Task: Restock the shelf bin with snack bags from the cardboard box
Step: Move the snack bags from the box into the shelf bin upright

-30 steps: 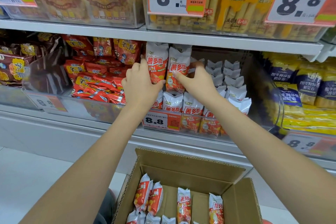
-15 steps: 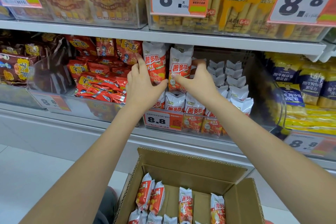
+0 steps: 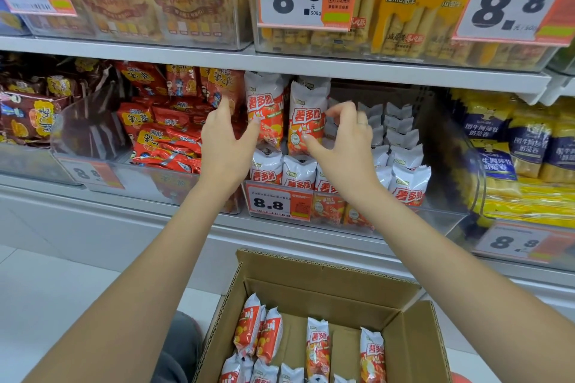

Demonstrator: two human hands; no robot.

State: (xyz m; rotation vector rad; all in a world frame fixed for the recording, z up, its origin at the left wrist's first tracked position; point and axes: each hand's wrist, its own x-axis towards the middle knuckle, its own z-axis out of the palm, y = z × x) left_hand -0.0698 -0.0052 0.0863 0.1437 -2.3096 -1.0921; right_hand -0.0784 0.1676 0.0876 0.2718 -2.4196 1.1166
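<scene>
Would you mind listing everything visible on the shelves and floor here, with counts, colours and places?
upright snack bags: two, white and red-orange, standing on top in the middle bin.
stocked snack bags: many, white and red, filling the clear shelf bin.
cardboard box: one, brown, open on the floor, several more snack bags inside.
price tags: several, white and orange, mostly reading 8.8.
red packets: many, bin to the left.
yellow and blue packs: many, bin to the right.
yellow roll packs: several, top shelf.
left hand: thumb touching the left upright bag.
right hand: thumb touching the right upright bag.
</scene>
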